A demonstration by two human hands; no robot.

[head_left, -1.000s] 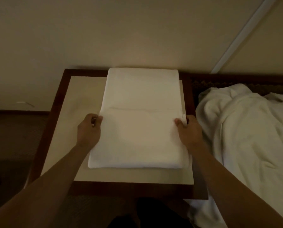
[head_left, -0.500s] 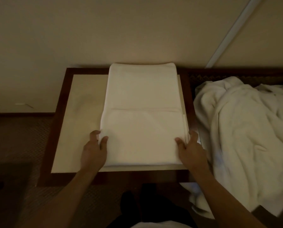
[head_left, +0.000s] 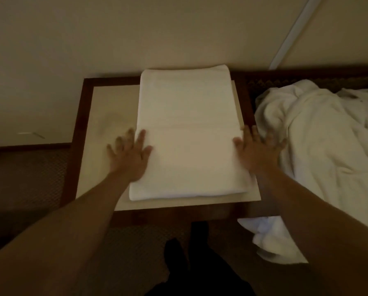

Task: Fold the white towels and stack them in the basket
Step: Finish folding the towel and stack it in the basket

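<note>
Both hands now releasing towel [head_left: 187,133] edges, fingers spreading flat: left hand [head_left: 130,155] lying open at left edge, right hand [head_left: 256,150] open at right edge; towel lying folded on table [head_left: 106,107].

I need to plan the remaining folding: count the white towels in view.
2 clear ones: a folded towel on the table between the left hand and right hand, and a crumpled heap to its right, which may hide more.
</note>
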